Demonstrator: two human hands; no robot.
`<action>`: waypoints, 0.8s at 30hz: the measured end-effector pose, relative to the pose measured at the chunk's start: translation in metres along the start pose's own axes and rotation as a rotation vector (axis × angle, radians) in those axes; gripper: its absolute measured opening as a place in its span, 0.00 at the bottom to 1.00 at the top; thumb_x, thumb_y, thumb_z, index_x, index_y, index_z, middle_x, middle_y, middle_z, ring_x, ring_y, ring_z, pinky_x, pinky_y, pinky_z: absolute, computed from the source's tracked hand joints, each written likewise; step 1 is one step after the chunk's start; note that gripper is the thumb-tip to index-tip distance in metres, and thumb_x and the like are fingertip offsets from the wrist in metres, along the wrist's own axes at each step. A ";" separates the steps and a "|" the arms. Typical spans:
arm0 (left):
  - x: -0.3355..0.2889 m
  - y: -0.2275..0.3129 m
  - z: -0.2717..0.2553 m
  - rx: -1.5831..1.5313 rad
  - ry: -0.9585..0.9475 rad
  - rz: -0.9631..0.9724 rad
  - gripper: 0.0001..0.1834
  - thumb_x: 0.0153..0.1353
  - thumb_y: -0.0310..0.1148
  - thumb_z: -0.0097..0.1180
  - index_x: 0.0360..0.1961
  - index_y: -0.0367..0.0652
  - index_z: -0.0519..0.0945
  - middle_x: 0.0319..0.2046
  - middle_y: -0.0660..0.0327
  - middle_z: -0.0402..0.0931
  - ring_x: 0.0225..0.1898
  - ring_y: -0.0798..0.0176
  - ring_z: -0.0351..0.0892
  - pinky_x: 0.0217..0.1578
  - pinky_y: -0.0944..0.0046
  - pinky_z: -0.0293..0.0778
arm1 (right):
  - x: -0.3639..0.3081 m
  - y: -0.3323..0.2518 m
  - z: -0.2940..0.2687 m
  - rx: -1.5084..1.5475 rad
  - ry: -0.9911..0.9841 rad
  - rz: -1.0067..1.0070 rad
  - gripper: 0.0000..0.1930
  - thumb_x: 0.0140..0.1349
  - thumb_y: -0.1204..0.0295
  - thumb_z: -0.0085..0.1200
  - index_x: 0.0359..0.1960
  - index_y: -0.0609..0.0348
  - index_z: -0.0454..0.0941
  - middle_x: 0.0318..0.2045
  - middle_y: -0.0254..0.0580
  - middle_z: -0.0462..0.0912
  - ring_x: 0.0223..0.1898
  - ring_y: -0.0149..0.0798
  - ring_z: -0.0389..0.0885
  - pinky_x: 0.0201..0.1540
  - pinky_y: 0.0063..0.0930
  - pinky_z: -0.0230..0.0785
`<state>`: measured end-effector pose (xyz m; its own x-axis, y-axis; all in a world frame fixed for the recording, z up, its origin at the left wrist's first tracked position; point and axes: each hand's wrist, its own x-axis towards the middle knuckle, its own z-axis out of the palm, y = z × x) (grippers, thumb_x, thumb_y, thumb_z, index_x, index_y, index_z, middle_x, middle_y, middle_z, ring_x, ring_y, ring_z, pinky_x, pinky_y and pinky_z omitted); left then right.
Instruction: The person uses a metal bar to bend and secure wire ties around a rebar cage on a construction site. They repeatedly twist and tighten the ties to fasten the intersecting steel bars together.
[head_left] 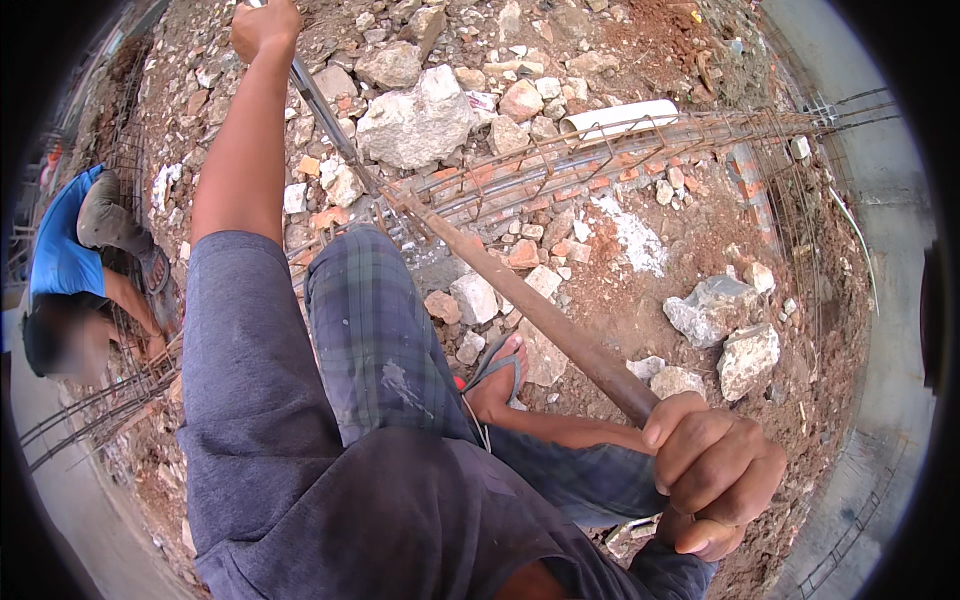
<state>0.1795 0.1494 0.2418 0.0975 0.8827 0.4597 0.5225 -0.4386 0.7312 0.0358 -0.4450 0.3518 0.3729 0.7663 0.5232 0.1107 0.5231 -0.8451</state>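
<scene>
My left hand (266, 28), on the outstretched arm at the upper left, is closed around the end of a grey metal handle (318, 105). Low on the right, my right hand (720, 475) grips the thick end of a rusty pipe-like handle (545, 318). Both handles slant inward and meet beside my knee, spread wide like those of a large bolt cutter. Its head is small and partly lost among the bars there, so I cannot tell what it bites on. Right by that spot runs a rebar cage (540, 180) with square ties.
Broken rocks (415, 120) and brick rubble cover the ground. A white half-round pipe piece (620, 120) lies by the cage. At the left, another person in a blue shirt (65, 240) bends over more rebar (80, 420). A grey wall (890, 250) rises on the right.
</scene>
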 end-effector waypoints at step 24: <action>0.028 -0.035 0.039 0.276 0.049 0.094 0.26 0.61 0.33 0.52 0.61 0.39 0.75 0.47 0.35 0.82 0.51 0.34 0.82 0.55 0.41 0.77 | 0.045 0.019 -0.045 0.030 0.016 0.039 0.27 0.54 0.67 0.75 0.11 0.47 0.65 0.12 0.25 0.74 0.17 0.30 0.74 0.36 0.37 0.74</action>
<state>0.1972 0.1964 0.2099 0.1185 0.8284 0.5475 0.7247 -0.4491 0.5227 0.0964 -0.4170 0.3540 0.3912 0.7803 0.4880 0.0684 0.5041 -0.8609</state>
